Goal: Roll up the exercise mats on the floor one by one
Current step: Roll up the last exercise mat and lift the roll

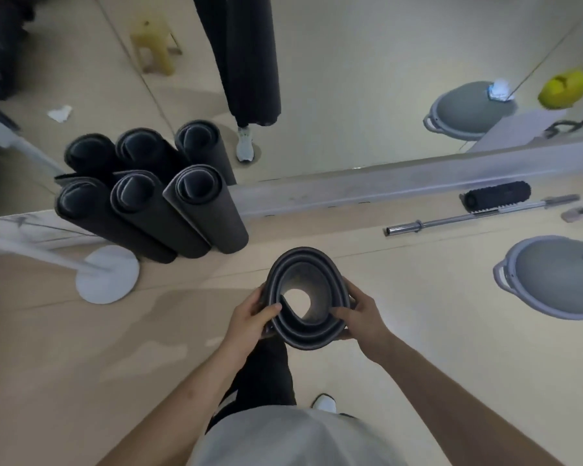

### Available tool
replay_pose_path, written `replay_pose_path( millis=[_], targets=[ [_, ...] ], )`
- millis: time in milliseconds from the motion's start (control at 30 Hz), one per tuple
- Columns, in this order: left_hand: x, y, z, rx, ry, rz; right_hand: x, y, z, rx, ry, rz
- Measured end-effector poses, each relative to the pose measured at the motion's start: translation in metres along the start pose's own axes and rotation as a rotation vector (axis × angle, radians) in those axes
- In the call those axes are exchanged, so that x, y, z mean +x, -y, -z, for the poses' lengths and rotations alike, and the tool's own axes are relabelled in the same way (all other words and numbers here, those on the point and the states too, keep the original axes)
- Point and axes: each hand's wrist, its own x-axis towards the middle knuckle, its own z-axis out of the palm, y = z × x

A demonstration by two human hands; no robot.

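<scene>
A rolled mat (pixel 318 280) held end-up over the floor (pixel 435 348)
The left hand (pixel 249 319) and right hand (pixel 362 314) grip its sides, fingers (pixel 342 312) curled round slack coils; squeeze them snug, then stand it beside the three upright rolls (pixel 169 227) by the mirror (pixel 350 95)

Both bare arms reach forward and draw together in front of the body. The left hand (pixel 249 317) grips the left side of a rolled mat (pixel 303 336) held upright, its thumb hooked over the top rim. The right hand (pixel 360 314) clasps the right side, fingers curled round the roll, thumb on the rim.
</scene>
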Motion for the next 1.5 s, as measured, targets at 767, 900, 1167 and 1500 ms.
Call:
replay_pose_path(
  millis=[767,900,1167,1500],
  targets=[
    [0.395,-0.120,0.098,-0.155,-0.337,-0.015,0.398,0.107,-0.128,0.178,-0.179,-0.185],
    [0.456,-0.107,0.118,-0.079,-0.384,-0.060,0.461,0.095,-0.146,0.192,-0.127,-0.158],
    [0.481,-0.074,0.117,0.278,-0.690,-0.220,0.523,0.089,-0.128,0.066,0.043,-0.190],
    [0.481,-0.047,0.099,-0.160,-0.639,-0.022,0.539,0.086,-0.096,-0.127,0.011,-0.180]
  ],
)
